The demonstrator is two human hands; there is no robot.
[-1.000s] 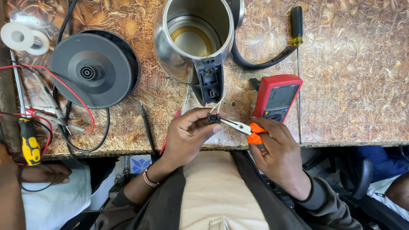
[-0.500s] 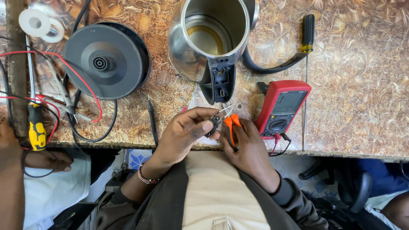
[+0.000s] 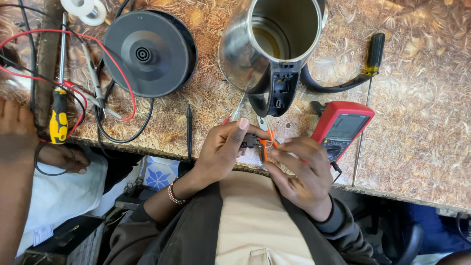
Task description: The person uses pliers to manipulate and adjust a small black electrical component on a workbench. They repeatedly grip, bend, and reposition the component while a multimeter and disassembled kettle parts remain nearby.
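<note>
Small black part [image 3: 250, 142] btwn left hand [image 3: 223, 149] & right hand [image 3: 299, 169], orange-handled pliers [image 3: 267, 143].

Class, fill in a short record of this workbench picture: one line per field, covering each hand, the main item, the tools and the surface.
Left hand: left hand pinches a small black part
Right hand: right hand grips orange-handled pliers at that part
Main item: open steel kettle, handle opened up
Left of it: black kettle base
Tools: red multimeter, black-handled screwdriver
Surface: mottled brown table

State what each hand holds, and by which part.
Left hand pinches a small black part by its end; right hand grips pliers by the orange handles.
</note>
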